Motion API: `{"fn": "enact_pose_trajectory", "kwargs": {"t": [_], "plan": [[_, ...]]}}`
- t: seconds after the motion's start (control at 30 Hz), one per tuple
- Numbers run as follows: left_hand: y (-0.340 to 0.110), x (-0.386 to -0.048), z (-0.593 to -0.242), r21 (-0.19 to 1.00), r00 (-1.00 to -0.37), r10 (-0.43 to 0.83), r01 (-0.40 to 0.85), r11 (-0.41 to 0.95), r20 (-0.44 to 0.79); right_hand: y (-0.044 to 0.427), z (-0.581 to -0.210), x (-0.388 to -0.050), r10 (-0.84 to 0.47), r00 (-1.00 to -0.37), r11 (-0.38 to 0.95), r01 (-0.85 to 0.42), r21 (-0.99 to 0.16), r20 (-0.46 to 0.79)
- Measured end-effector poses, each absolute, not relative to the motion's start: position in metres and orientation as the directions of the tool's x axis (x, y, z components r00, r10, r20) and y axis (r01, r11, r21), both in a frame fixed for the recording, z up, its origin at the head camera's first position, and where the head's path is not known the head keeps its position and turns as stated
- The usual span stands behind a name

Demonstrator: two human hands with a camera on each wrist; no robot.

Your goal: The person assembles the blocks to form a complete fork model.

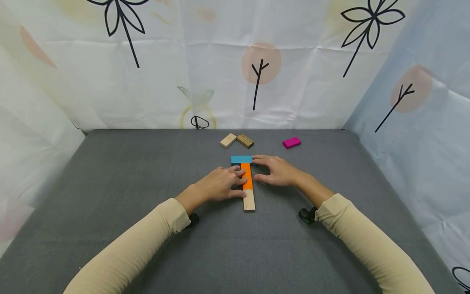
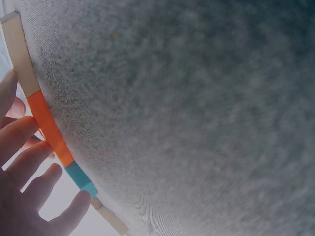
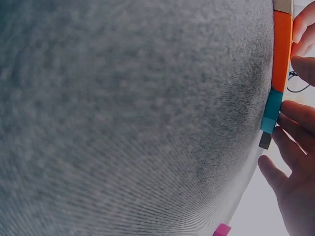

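Note:
Three flat wooden blocks lie in a T on the grey table in the head view. A blue block point(image 1: 240, 160) forms the crossbar. Below it an orange block point(image 1: 247, 177) runs toward the person, end to end with a pale wood block point(image 1: 249, 201). Coming from the left, my left hand point(image 1: 222, 183) has its fingertips at the orange block and its thumb by the pale one, fingers spread and uncurled. At the blue block's right end, the fingertips of my right hand point(image 1: 279, 169) touch or nearly touch it, the thumb apart and pointing at the orange block.
Behind the T lie a pale block point(image 1: 228, 140) and a brown block point(image 1: 245, 141), close together. A magenta block point(image 1: 291, 142) lies farther right. Patterned white cloth point(image 1: 220, 81) hangs along the table's back edge and both sides.

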State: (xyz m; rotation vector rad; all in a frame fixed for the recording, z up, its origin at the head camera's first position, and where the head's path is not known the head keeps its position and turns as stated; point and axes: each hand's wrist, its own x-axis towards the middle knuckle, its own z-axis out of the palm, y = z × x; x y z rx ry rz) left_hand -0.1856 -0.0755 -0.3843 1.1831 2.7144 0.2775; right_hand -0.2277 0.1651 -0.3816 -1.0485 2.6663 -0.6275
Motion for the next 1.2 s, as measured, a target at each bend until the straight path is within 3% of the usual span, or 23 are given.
{"fn": "enact_pose_trajectory", "kwargs": {"t": [0.57, 0.9, 1.2], "plan": [[-0.074, -0.186, -0.385, 0.243, -0.675, 0.733, 0.699, 0.673, -0.086, 0.169, -0.376, -0.228, -0.677, -0.735, 0.668, -0.589, -0.455, -0.042], [-0.075, -0.186, -0.384, 0.247, -0.675, 0.733, 0.698, 0.672, -0.082, 0.204, -0.379, -0.245, -0.491, -0.870, 0.822, -0.477, -0.312, 0.038], [-0.076, -0.185, -0.385, 0.254, -0.670, 0.739, 0.705, 0.662, -0.070, 0.232, -0.377, -0.255, -0.269, -0.962, 0.928, -0.244, -0.283, -0.053]]}}
